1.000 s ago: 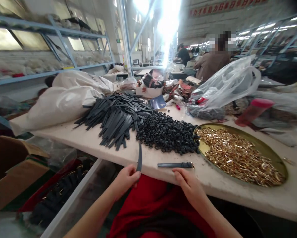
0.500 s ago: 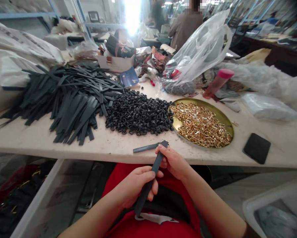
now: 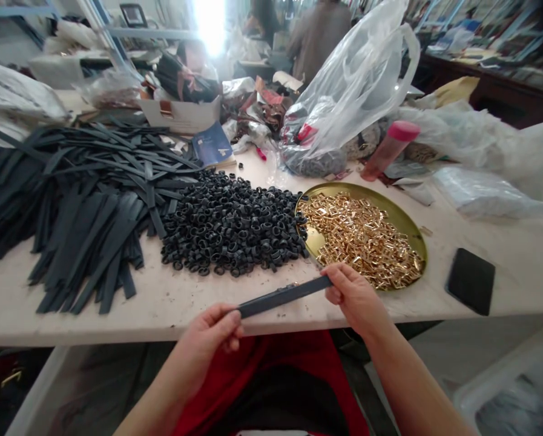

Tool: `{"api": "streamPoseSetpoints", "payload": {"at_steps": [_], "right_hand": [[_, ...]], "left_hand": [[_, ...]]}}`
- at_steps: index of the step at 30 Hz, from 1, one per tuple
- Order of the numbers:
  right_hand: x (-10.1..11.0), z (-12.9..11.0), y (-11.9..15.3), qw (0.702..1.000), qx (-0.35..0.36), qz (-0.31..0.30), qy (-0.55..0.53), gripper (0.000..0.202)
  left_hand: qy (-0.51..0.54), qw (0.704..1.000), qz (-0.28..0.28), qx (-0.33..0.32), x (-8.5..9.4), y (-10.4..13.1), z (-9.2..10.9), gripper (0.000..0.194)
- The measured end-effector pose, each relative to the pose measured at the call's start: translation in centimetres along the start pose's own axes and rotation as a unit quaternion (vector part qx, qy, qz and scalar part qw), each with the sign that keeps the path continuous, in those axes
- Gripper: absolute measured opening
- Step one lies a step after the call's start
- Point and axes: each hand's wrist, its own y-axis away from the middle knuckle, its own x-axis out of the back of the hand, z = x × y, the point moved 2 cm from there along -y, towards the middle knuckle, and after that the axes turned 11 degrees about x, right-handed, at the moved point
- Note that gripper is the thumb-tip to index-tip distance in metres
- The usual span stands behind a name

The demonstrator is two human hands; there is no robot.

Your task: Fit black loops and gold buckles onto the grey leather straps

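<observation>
A dark strap (image 3: 283, 296) is stretched between my two hands above the table's front edge. My left hand (image 3: 221, 327) pinches its left end between thumb and fingers. The other end is gripped by my right hand (image 3: 344, 283), close to the near rim of a round gold tray (image 3: 316, 241). Gold metal buckles (image 3: 366, 236) fill most of that tray. Just behind the strap's middle a small dark piece shows, too small to make out. Beyond my hands lies a heap of small black loops (image 3: 235, 224).
Piles of dark strips (image 3: 89, 236) cover the left of the table (image 3: 171, 309). A black phone-like slab (image 3: 471, 280) lies at the right. Behind stand a pink-capped bottle (image 3: 391, 148), a clear plastic bag (image 3: 348, 97), a blue booklet (image 3: 212, 145) and an open box (image 3: 184, 115).
The strap has risen from my lap and turned from steep to nearly level. My hands have moved apart, the left one to its other end. The view has shifted.
</observation>
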Motion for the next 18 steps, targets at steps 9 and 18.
{"api": "streamPoseSetpoints", "payload": {"at_steps": [9,18], "right_hand": [[-3.3,1.6,4.6,0.973,-0.088,-0.194,0.088,0.029],[-2.6,0.3,1.5,0.992,-0.064,-0.104,0.041,0.027]], "left_hand": [[-0.01,0.998,-0.058,-0.012,-3.6,-1.8,1.7,0.03],[-0.049,0.969,-0.215,0.11,-4.3,-0.6,1.5,0.027]]}}
